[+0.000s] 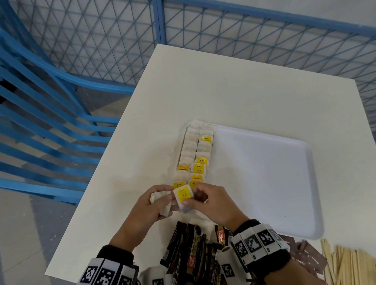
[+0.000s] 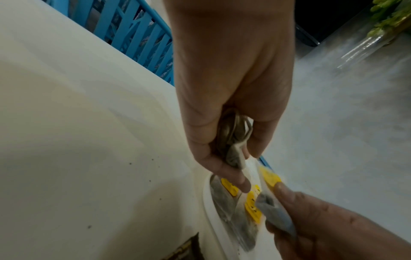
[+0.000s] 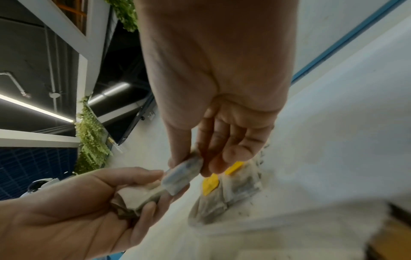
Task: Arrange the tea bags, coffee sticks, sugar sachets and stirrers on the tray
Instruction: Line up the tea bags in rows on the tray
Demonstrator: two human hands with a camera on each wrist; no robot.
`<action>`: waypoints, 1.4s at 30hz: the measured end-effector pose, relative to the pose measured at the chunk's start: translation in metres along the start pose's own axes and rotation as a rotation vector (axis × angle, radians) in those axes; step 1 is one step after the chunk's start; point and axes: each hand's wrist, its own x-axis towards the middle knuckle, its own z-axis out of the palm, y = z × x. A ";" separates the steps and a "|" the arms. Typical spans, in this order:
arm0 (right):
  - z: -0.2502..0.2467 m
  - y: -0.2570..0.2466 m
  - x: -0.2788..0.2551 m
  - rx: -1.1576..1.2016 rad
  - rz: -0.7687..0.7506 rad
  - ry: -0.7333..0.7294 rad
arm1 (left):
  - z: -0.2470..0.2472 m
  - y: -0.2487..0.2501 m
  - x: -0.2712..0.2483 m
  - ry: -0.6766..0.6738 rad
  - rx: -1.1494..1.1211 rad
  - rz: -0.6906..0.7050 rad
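Blue chair [image 1: 33,124]: it stands far to my left, beside the table.
White table [image 1: 246,96]: it is in front of me, and everything lies on it.
My left hand [image 1: 151,207]: my fingers curl around a small bunch of tea bags [image 1: 162,198]. In the left wrist view the bunch [image 2: 233,140] sits squeezed between my thumb and my fingers.
Tea bag with the yellow tag [image 1: 183,195]: it is between my two hands, just above the near end of the rows. Its left side touches the bunch in my left hand.
My right hand [image 1: 212,199]: my thumb and fingers pinch that one tea bag. In the right wrist view the bag [image 3: 182,174] sticks out from my fingertips toward my left hand.
Rows of tea bags [image 1: 195,155]: two rows lie side by side along the left edge of the tray. Some show yellow tags.
White tray [image 1: 264,169]: it lies on the table, and its right part is bare.
Coffee sticks [image 1: 192,255]: a dark pile lies near me, between my wrists.
Brown sachets [image 1: 306,254]: they lie by my right wrist, past the near edge of the tray.
Wooden stirrers [image 1: 352,266]: a pile lies far right, close to me.
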 end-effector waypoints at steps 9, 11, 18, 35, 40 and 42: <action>0.001 0.018 -0.002 0.056 0.155 0.068 | -0.005 -0.004 0.001 0.003 -0.087 -0.070; 0.002 0.018 -0.003 0.025 0.167 0.059 | -0.006 -0.004 0.001 -0.002 -0.089 -0.073; -0.002 0.013 -0.006 -0.011 0.170 0.025 | -0.008 -0.006 0.003 -0.005 -0.159 -0.051; 0.001 -0.016 -0.004 -0.093 -0.092 0.188 | -0.005 -0.005 0.003 0.022 -0.026 -0.026; 0.008 -0.020 0.000 -0.117 -0.126 0.008 | -0.003 -0.004 0.003 0.005 -0.043 -0.025; 0.008 -0.020 0.001 -0.070 -0.087 -0.001 | -0.003 -0.004 0.003 0.003 -0.049 -0.020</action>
